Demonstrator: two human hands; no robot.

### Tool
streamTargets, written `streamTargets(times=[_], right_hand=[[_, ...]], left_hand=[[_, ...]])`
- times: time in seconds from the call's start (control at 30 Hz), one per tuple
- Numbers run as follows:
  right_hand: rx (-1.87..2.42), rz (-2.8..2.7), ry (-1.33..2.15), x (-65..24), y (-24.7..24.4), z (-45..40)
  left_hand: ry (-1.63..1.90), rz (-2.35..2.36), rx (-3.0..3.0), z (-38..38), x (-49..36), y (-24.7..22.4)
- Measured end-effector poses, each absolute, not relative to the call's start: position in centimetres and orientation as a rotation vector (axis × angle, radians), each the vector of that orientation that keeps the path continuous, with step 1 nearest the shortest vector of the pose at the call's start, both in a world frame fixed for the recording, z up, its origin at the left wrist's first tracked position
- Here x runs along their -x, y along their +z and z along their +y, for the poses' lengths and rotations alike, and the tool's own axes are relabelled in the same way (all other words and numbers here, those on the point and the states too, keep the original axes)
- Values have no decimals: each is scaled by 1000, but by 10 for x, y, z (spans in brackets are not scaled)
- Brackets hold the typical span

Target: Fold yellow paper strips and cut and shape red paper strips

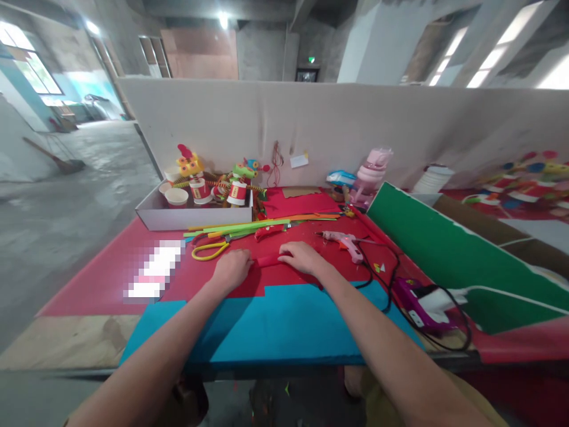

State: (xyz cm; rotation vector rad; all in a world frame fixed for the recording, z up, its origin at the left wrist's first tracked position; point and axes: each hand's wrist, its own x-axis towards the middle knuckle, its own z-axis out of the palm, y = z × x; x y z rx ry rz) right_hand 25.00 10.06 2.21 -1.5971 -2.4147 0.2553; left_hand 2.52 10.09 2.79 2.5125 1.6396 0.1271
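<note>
Between my two hands lies a red roll (268, 261), apparently of paper, low over the red table covering. My left hand (233, 270) is closed round its left end. The curled fingers of my right hand (301, 257) grip it farther right. Scissors with yellow handles (210, 251) rest just beyond my left hand. Past the roll are green and yellow paper strips (240, 228) and a red-handled tool (269, 231). A pink glue gun (347, 243) lies to the right of my right hand.
Blue sheets (284, 326) cover the near table edge. A white box (195, 217) with paper-cup figures stands at the back left. On the right are a purple power strip (422, 308), cables, and a green panel (427, 255). A pale partition (222, 118) closes the back.
</note>
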Motion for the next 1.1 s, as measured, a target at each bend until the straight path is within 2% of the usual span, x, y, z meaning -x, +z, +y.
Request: streamTargets(times=[0.27, 0.47, 0.77, 1.1], right_hand=[[1774, -2369, 378, -242, 25, 106], [1905, -2382, 289, -233, 31, 100], [1598, -2317, 434, -250, 19, 97], [1593, -2309, 488, -252, 22, 94]], left_hand=[[81, 1638, -2546, 102, -25, 30], [61, 1658, -2574, 102, -24, 27], [122, 1547, -2613, 103, -23, 28], [67, 1567, -2676, 100, -26, 26]])
